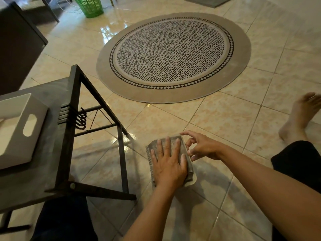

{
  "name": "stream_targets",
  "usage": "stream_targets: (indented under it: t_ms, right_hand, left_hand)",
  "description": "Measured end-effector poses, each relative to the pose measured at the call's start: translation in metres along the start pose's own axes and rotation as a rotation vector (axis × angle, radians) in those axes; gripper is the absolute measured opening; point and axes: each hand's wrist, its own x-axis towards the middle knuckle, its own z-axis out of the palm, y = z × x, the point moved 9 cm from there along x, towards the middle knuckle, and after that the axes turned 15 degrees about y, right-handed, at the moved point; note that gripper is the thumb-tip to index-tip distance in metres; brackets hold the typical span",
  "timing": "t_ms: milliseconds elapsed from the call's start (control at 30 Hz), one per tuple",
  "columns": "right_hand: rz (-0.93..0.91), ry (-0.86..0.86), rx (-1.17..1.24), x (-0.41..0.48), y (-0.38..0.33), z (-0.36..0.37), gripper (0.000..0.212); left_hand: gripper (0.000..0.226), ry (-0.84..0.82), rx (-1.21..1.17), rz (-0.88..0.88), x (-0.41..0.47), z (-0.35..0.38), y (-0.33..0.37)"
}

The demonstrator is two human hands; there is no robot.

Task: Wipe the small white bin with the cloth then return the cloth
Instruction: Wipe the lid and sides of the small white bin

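The small white bin (19, 129), with an oval handle slot, stands on a low dark table (52, 153) at the left. A folded grey cloth (186, 154) lies on the tiled floor in front of me. My left hand (167, 162) presses flat on top of the cloth, fingers spread. My right hand (202, 146) hovers at the cloth's far right corner, fingers curled and apart, fingertips at its edge, with nothing in its grasp.
A round patterned rug (173, 56) covers the floor ahead. A green basket (90, 6) stands at the far left back. The table's black metal frame (97, 119) juts out beside the cloth. My bare foot (298, 117) rests at the right.
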Motion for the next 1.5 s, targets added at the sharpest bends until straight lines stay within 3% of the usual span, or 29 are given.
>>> stream_targets:
  t_ms: [167, 367, 533, 800, 1167, 1500]
  right_hand:
    - [0.002, 0.014, -0.009, -0.003, -0.001, 0.0, 0.083]
    - [0.007, -0.004, -0.003, 0.0, 0.0, 0.001, 0.081]
    - [0.013, 0.0, 0.008, -0.003, 0.0, 0.001, 0.083]
    - [0.026, -0.007, 0.034, -0.003, 0.003, 0.0, 0.081]
    - [0.024, 0.001, 0.02, -0.001, 0.003, 0.001, 0.085]
    - [0.02, 0.003, 0.018, 0.001, 0.004, 0.001, 0.081]
  left_hand:
    - [0.064, 0.028, -0.026, -0.129, 0.006, -0.004, -0.028]
    - [0.064, 0.022, -0.011, 0.013, 0.0, 0.001, -0.001]
    - [0.064, 0.018, -0.01, -0.065, 0.006, -0.002, -0.025]
    - [0.066, 0.016, 0.013, -0.001, -0.047, 0.004, 0.009]
    - [0.061, -0.014, 0.03, -0.023, 0.02, 0.006, 0.004]
    - [0.062, -0.005, 0.005, -0.027, -0.013, 0.008, 0.018]
